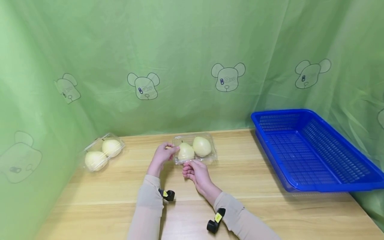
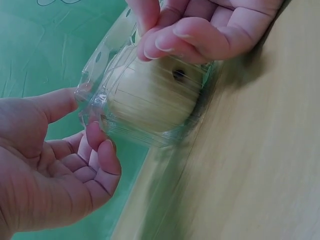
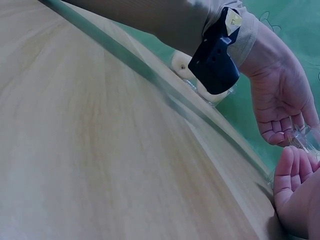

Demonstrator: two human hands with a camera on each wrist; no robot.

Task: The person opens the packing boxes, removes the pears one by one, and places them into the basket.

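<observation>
A clear plastic clamshell box (image 1: 213,154) with two pale yellow pears (image 1: 202,146) inside is between my hands near the table's back edge. My left hand (image 1: 163,154) pinches the box's left end between thumb and fingers. At its front edge, my right hand (image 1: 198,174) pinches the plastic with thumb and forefinger, the other fingers curled. The left wrist view shows the near pear (image 2: 150,100) through the creased plastic, the right hand (image 2: 215,35) above it. In the right wrist view, most of the box is out of frame.
A second clear box (image 1: 121,141) holding two pears (image 1: 96,160) stands at the back left. To the right is a large blue plastic basket (image 1: 271,161). Green curtain (image 1: 186,110) hangs behind and beside the wooden table (image 1: 108,200).
</observation>
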